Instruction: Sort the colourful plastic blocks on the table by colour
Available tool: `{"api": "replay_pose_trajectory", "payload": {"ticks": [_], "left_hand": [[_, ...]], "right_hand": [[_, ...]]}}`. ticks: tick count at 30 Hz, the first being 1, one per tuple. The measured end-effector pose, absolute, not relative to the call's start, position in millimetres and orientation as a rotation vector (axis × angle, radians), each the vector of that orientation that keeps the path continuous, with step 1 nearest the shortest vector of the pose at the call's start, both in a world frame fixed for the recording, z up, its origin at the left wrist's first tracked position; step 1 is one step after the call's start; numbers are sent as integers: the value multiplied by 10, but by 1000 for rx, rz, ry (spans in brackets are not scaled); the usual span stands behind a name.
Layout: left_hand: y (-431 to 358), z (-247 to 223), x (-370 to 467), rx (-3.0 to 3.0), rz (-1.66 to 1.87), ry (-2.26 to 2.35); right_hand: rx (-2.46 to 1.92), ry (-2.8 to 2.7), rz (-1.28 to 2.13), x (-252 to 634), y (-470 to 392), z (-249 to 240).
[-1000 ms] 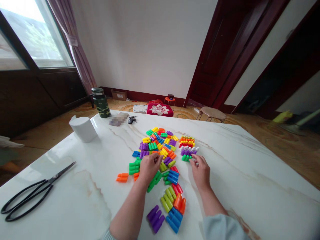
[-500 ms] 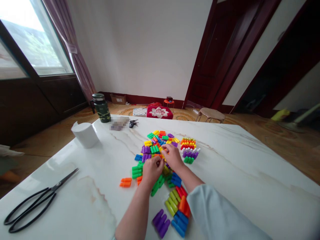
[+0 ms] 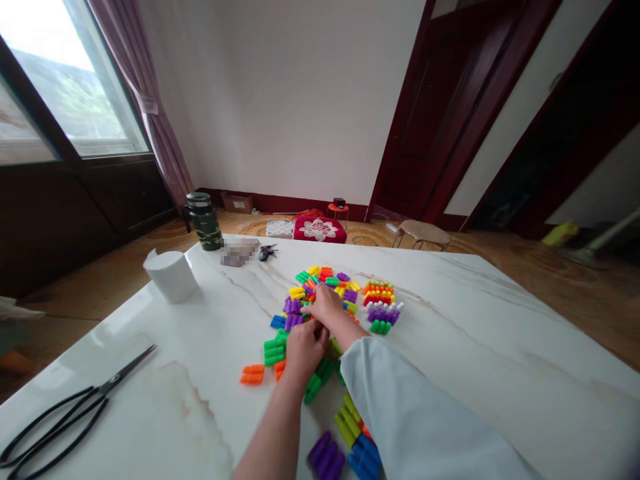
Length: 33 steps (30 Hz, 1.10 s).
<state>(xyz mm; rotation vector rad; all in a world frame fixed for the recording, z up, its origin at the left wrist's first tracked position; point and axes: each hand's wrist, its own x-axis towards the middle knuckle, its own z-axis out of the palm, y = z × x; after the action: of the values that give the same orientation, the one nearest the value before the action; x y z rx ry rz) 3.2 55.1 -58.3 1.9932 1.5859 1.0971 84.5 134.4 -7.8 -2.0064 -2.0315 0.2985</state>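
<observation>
Many coloured plastic blocks (image 3: 293, 307) are spread in a loose pile on the marbled surface (image 3: 450, 333); this pile is used as the reference for all positions. The left hand (image 3: 306, 343) is placed over the middle of the pile, with its fingers curled inward; whether a block is gripped cannot be told. The right hand (image 3: 327, 308) is extended over a farther part of the pile, with its fingers bent downward; their grasp cannot be told either. Colour-sorted rows of blocks (image 3: 381, 307) are arranged just right of the pile. Scissors (image 3: 113, 383) are laid well left of it. A paper roll (image 3: 173, 280) and a camouflage flask (image 3: 205, 223) are located beyond its far left side.
</observation>
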Motion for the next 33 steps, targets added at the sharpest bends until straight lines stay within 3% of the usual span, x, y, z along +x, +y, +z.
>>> {"api": "replay_pose_trajectory", "payload": {"ticks": [5,12,16,20,33], "left_hand": [[542,-581,22,1999,1073,1585],[541,-587,47,2071,1089,1568],[551,-609,58,2071,1100,1597],[552,-619,43,2096,1107,1577],[547,-595,7,2111,1079,1595]], "right_hand": [[-1858,-1854,513,878,1239,-90],[-1292,-1311,425,1543,518,-131],[-1408,-927,231,2261,254,-360],[-1537,-915,12,2707,214,-660],[-1733,-1177,35,2754,300,-947]]}}
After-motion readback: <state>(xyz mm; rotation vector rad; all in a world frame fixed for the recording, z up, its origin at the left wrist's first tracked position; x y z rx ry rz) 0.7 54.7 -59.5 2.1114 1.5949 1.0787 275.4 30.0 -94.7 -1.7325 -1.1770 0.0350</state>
